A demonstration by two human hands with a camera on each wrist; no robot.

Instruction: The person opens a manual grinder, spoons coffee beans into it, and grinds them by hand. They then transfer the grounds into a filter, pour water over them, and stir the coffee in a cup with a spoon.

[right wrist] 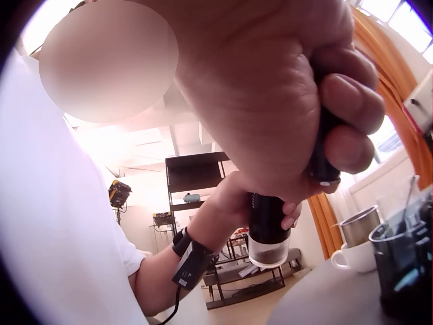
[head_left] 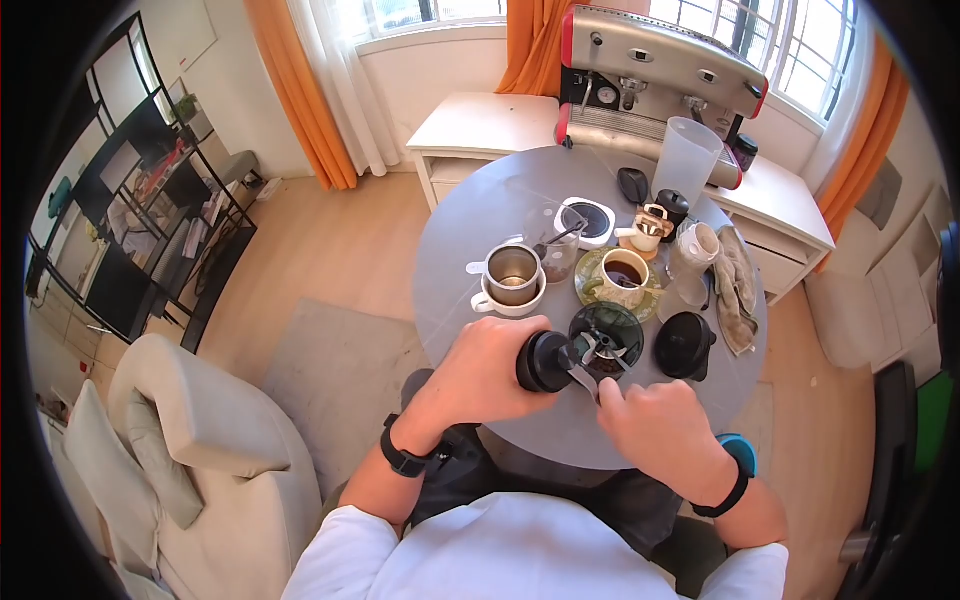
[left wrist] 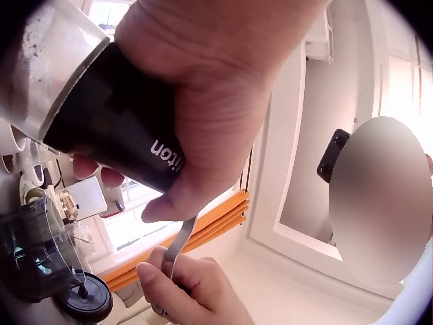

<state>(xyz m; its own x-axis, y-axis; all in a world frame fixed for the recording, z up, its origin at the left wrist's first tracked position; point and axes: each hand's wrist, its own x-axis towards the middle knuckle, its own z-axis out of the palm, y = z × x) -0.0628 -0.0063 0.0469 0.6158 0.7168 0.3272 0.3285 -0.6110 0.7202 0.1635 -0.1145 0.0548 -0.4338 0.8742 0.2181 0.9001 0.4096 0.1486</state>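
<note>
The left hand (head_left: 490,370) has the grinder (head_left: 545,362), the right hand (head_left: 655,425) its crank (head_left: 583,381), with the jar (head_left: 632,345) just ahead between them. On the table (head_left: 455,235), a pot (head_left: 513,272) sits atop a mug (right wrist: 355,258) ahead of the left hand; ahead of the right are the lid (head_left: 683,345) and cloth (head_left: 737,290). Beyond the jar, a cup (head_left: 622,283) stands on a saucer (head_left: 642,305).

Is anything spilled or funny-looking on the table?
I can't see any spill or breakage. The cloth looks untidy: it lies crumpled near the right edge of the round table instead of folded. The metal cup perched in the white cup looks a bit funny too, though that may be on purpose.
</note>
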